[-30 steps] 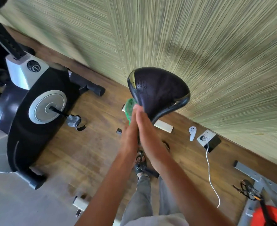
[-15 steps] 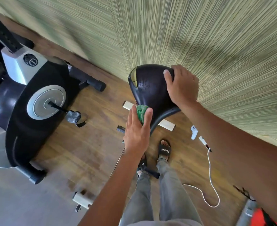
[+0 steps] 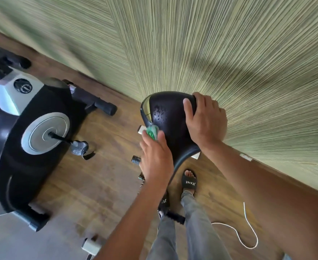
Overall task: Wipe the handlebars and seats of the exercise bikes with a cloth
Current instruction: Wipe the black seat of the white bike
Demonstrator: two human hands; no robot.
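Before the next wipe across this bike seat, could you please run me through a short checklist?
1. Cloth in grip: ok, the left hand pinches the green cloth at the left edge of the seat.
2. Seat steadied: ok, the right hand holds its far edge.
3. Seat top dry: not ok, droplets sit on it.
4. Cloth clean: cannot tell, fingers hide most of it.
5. Footing: ok, the white cable lies apart from the feet.
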